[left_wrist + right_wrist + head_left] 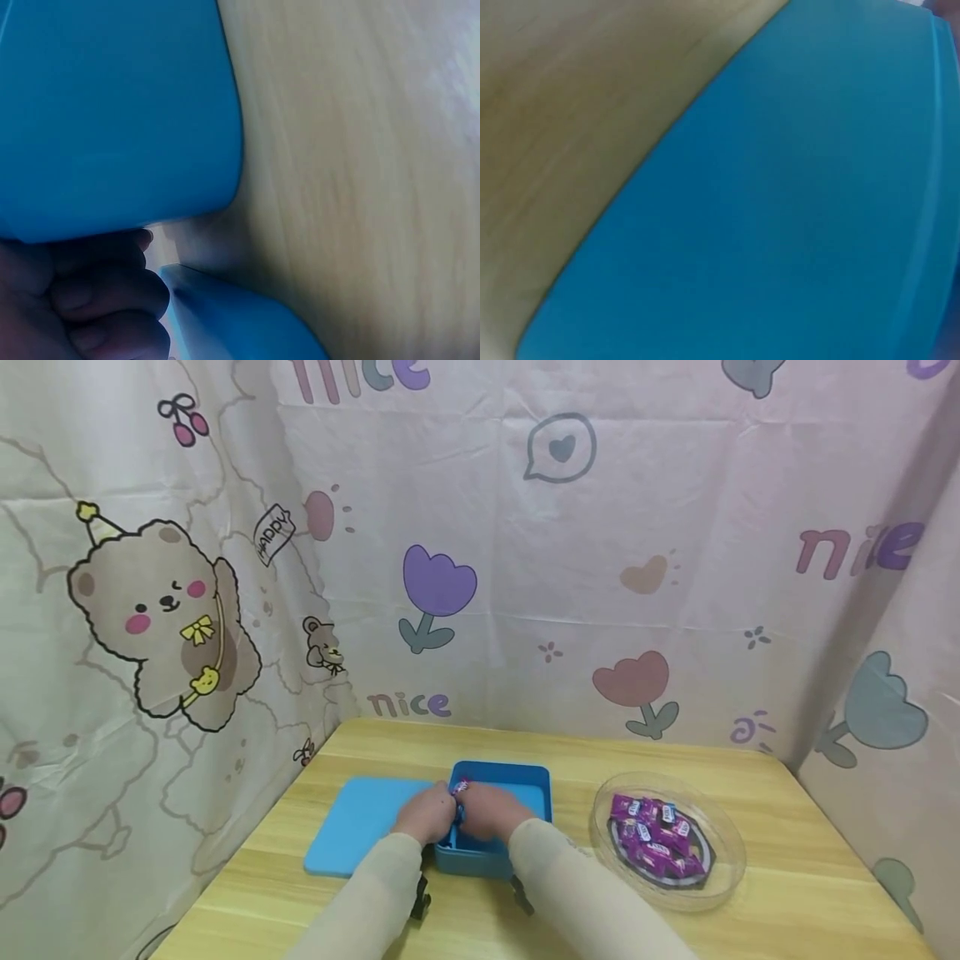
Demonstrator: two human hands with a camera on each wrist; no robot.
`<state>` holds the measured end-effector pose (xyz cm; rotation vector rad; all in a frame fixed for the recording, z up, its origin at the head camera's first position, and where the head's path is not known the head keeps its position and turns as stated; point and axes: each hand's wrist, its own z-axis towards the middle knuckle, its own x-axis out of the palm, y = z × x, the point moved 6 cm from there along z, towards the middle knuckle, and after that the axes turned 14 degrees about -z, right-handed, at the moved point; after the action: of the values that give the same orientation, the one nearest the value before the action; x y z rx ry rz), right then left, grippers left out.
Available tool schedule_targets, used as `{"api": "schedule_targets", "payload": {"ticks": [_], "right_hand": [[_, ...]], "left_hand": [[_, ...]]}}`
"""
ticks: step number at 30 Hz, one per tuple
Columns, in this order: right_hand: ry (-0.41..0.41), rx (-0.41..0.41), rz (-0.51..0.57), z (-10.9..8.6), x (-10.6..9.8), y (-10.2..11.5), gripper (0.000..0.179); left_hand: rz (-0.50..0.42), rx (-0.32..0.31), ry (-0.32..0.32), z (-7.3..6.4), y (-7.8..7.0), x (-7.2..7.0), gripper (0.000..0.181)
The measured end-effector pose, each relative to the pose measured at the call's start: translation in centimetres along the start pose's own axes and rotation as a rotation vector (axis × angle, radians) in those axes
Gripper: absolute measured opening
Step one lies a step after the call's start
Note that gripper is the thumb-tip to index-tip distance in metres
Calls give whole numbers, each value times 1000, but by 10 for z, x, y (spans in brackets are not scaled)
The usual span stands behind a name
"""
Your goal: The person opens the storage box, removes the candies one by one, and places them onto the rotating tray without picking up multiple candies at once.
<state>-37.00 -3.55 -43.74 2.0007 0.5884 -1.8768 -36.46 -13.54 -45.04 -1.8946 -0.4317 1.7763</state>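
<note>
An open blue box (531, 774) stands on the wooden table, with my two hands close together at its left side. My left hand (426, 812) grips the box's left wall; in the left wrist view its curled fingers (112, 292) lie along the outside of the box. Reaching over the front wall, my right hand (491, 810) is inside the box. A purple-wrapped candy (462, 786) shows at its fingertips, partly hidden by the hand. The right wrist view has only the box's outer wall (742, 210) and a sliver of hand at the edge.
A flat blue lid (367, 818) lies left of the box. On the right, a round clear tray (727, 868) holds several purple-wrapped candies (656, 835). Printed curtains (525, 527) hang behind and along both sides of the table (577, 747).
</note>
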Motion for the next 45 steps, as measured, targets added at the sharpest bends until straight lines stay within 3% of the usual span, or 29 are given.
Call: {"api": "schedule_targets", "payload": {"ticks": [17,31,39,45], "right_hand": [[-36,-12,-88,-1,2,3,24],[-5,66,-69,-2,3,-6,14],[-5,60,-119,-8,3,-8,22],[-59,41,-140,-10,6,-12,23]], "left_hand": [[-34,-23,-22,0,2,3,39],[-57,-46,-13,4,7,5,42],[-87,-61,-23,4,9,5,48],[-103,-83,-19,4,9,6,52]]}}
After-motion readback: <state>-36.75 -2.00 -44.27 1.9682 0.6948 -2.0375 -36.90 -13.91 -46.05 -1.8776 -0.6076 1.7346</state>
